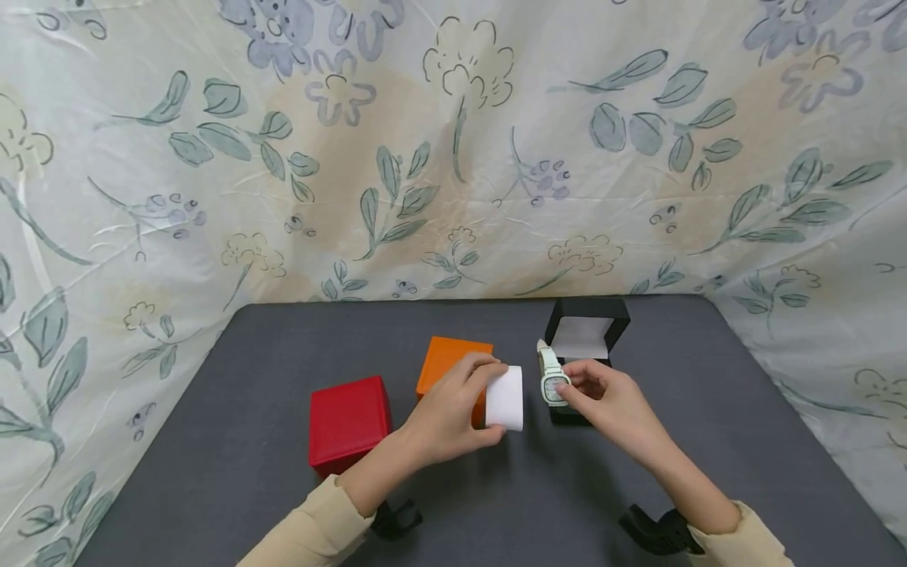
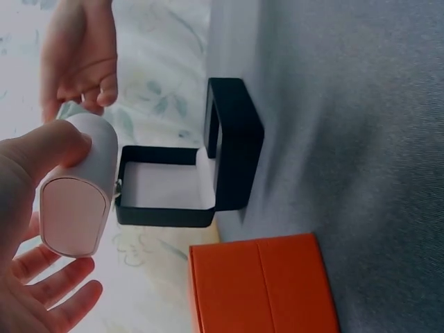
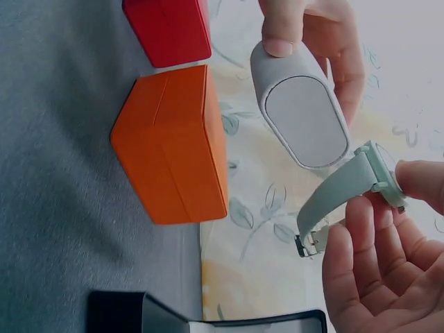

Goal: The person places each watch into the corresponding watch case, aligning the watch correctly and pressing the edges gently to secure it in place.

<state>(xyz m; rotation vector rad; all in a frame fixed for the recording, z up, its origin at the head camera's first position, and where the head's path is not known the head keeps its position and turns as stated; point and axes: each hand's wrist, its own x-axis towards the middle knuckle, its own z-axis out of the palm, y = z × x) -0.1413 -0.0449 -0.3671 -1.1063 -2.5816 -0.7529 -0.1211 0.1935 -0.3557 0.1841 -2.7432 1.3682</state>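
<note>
My left hand [image 1: 457, 409] grips a white watch cushion [image 1: 505, 398], thumb on one side and fingers on the other, in front of the orange box. In the left wrist view the cushion [image 2: 73, 215] shows its flat, rounded end. A pale green wristwatch [image 1: 555, 386] is pinched between thumb and fingers of my right hand [image 1: 612, 405], dial up. Its strap [image 3: 336, 191] hangs curved with the buckle at the end in the right wrist view. Behind the watch stands an open black box [image 1: 618, 319] with a white lid lining, its base partly hidden by my right hand.
A closed orange box [image 1: 453, 354] stands behind my left hand, and a closed red box [image 1: 349, 421] is to its left. All the boxes rest on a dark grey table [image 1: 234, 472]. A floral cloth [image 1: 397, 157] hangs along the table's back edge and sides.
</note>
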